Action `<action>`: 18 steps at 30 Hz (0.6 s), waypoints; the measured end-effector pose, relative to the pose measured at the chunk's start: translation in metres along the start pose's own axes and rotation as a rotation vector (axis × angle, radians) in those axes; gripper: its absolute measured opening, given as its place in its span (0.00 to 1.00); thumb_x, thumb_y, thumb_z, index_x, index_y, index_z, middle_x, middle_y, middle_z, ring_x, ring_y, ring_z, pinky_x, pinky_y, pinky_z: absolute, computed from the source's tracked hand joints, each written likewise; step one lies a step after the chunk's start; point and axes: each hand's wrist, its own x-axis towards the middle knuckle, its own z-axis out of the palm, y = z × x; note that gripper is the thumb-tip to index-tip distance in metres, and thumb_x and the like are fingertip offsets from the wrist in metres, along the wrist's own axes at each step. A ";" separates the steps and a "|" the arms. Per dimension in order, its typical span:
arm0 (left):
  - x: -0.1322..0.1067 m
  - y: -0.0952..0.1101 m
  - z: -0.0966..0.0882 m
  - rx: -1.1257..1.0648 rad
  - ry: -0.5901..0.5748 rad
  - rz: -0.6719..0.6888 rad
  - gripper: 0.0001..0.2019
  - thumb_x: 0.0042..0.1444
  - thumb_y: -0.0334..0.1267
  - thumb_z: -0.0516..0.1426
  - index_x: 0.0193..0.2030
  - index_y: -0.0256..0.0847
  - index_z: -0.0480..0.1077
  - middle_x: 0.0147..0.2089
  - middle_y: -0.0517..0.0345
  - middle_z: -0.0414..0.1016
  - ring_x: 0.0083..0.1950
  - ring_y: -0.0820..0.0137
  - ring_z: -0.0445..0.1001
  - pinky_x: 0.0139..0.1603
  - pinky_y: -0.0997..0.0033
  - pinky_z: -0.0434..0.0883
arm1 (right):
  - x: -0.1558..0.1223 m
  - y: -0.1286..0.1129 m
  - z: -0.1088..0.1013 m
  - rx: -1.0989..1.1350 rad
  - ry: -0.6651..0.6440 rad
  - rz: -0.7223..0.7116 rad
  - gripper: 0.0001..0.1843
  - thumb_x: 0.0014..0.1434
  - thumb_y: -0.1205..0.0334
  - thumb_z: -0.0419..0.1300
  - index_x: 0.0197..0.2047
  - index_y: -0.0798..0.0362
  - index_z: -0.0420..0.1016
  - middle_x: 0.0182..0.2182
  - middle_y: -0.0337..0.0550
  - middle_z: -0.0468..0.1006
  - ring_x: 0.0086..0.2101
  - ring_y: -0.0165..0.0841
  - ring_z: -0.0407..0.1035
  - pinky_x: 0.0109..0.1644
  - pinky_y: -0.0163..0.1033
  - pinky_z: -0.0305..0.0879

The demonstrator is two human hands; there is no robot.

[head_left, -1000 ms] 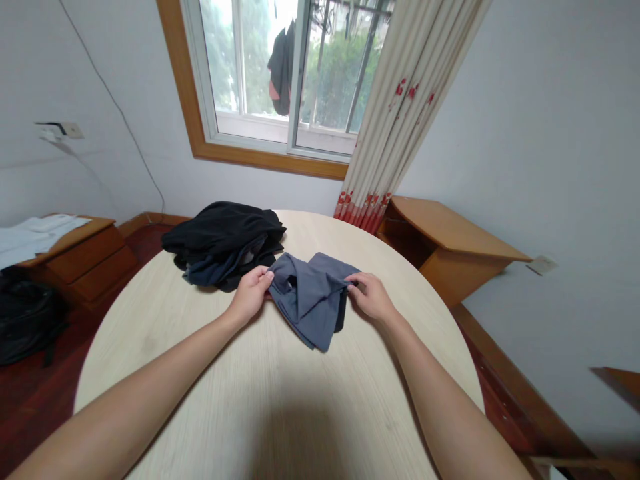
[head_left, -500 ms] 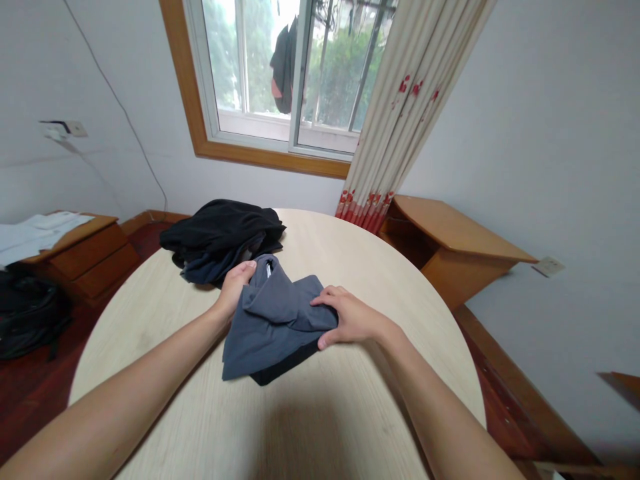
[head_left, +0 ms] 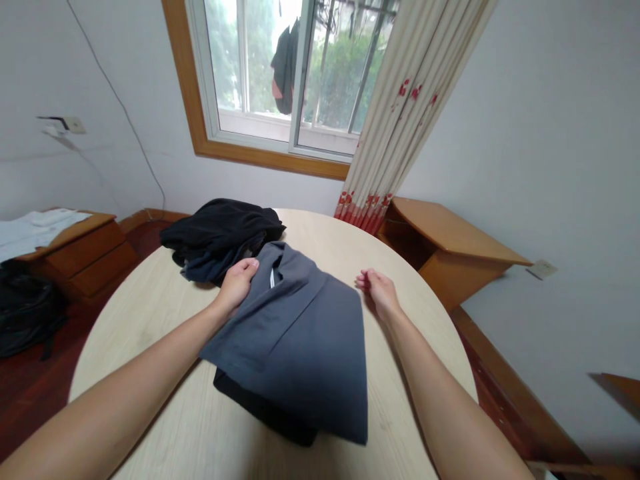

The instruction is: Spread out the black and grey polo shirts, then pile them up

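Observation:
A grey garment with a black underside lies spread across the round light-wood table, reaching toward me. My left hand pinches its upper left corner, fingers closed on the cloth. My right hand grips the upper right corner, fingers curled round the edge. Just beyond my left hand sits a pile of black and dark blue clothes.
A wooden corner shelf stands right of the table, below a cream curtain with red flowers. A wooden dresser with white cloth is at the left, a black bag beside it. The window is ahead.
The grey garment was bunched between both hands; it has now been unfolded and spread flat toward me, and my right hand has moved out to the right.

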 end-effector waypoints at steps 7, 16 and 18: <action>0.001 -0.008 -0.002 0.135 -0.066 0.072 0.22 0.50 0.44 0.63 0.51 0.37 0.71 0.39 0.52 0.79 0.36 0.64 0.77 0.41 0.63 0.74 | -0.023 -0.010 0.003 -0.477 -0.567 -0.263 0.16 0.57 0.53 0.62 0.43 0.55 0.77 0.40 0.48 0.80 0.39 0.34 0.74 0.49 0.43 0.70; -0.011 0.013 -0.015 0.856 -0.560 0.842 0.28 0.54 0.26 0.54 0.62 0.44 0.68 0.71 0.48 0.60 0.71 0.56 0.56 0.71 0.46 0.56 | -0.083 -0.058 0.022 -0.960 -1.218 -0.241 0.28 0.48 0.57 0.72 0.53 0.52 0.76 0.50 0.46 0.76 0.49 0.36 0.70 0.55 0.41 0.66; -0.012 0.013 -0.015 0.930 -0.676 0.837 0.27 0.53 0.25 0.54 0.61 0.46 0.70 0.72 0.50 0.58 0.73 0.56 0.55 0.71 0.45 0.55 | -0.100 -0.060 0.032 -1.039 -1.344 -0.128 0.30 0.43 0.56 0.74 0.51 0.52 0.77 0.44 0.43 0.78 0.40 0.32 0.71 0.43 0.34 0.67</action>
